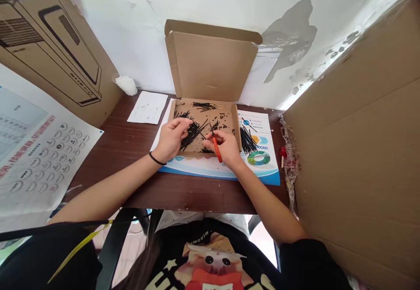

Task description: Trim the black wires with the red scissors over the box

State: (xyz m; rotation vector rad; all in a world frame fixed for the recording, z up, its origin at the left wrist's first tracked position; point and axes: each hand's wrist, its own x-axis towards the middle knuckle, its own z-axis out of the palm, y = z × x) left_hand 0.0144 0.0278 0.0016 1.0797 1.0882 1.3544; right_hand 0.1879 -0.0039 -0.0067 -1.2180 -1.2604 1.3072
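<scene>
My left hand (173, 138) is pinched, thumb against fingers, over the left side of an open cardboard box (210, 64). What it holds, if anything, is too small to make out. Just beside it lies a heap of thin black sticks (193, 134), some with gold-coloured ends. My right hand (225, 145) is closed around a red-handled hand tool (215, 145), whose narrow dark tips point away from me. Near the right thumb is a thin black stick; I cannot tell whether it is held. Short black scraps (221, 124) are scattered inside the box.
A smaller bunch of black sticks (205, 106) lies at the back of the box, and another bunch (248, 140) rests on the printed sheet (262, 174) to the right. White paper (148, 107) lies left. Large cardboard (357, 119) stands right; a red-topped stick (282, 156) lies beside it.
</scene>
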